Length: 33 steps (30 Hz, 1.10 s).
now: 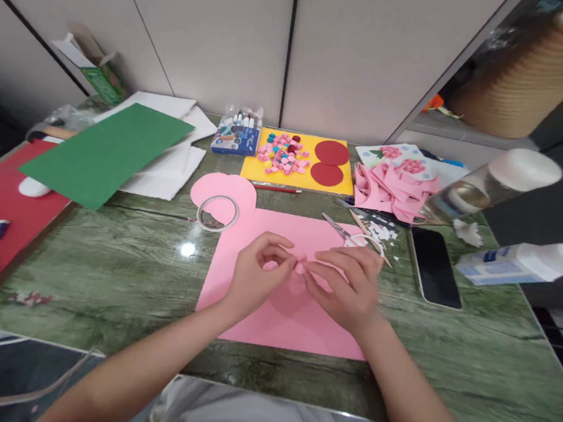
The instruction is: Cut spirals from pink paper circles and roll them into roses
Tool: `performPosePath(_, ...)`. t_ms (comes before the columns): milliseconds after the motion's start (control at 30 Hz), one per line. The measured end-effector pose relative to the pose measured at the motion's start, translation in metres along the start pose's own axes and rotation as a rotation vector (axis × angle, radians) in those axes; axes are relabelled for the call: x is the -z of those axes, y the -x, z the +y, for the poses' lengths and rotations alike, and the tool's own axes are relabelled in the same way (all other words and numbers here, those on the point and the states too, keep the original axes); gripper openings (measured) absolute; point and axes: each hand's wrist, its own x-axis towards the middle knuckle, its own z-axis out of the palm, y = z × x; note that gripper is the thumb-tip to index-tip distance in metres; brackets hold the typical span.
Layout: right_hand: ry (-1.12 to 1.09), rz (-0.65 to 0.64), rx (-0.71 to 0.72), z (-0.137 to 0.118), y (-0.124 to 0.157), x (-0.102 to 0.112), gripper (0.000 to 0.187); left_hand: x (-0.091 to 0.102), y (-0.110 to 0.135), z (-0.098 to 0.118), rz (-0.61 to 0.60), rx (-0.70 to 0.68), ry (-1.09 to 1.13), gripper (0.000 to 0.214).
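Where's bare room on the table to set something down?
Left: tabletop between the red sheet and big pink sheet, nearer than the green sheet. Right: nearer than the phone and white bottle. Crowded: the back, from marker box to pink strips, and around the scissors and paper scraps.

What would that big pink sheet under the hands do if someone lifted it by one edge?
The pink sheet looks thin and flat, so it is probably light and likely to bend rather than stay rigid. The scissors lie over its upper right corner, so they might slide or get dragged along.
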Motion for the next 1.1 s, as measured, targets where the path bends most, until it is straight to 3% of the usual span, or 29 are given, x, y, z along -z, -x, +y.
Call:
performPosePath(367,0.072,-0.016,0.102,0.001,-0.001,0.001,0.021,0.003,0.002,0.0,-0.018,-0.112,-0.231,0.021)
performPosePath(733,-0.053,-0.039,-0.002,0.001,-0.004,0.005,0.022,0.006,0.0,-0.003,-0.059,-0.205,-0.157,0.023)
performPosePath(1100,-0.236,-0.124,-0.136,0.001,-0.005,0.008,0.018,0.01,0.002,-0.007,-0.053,-0.445,-0.296,0.025)
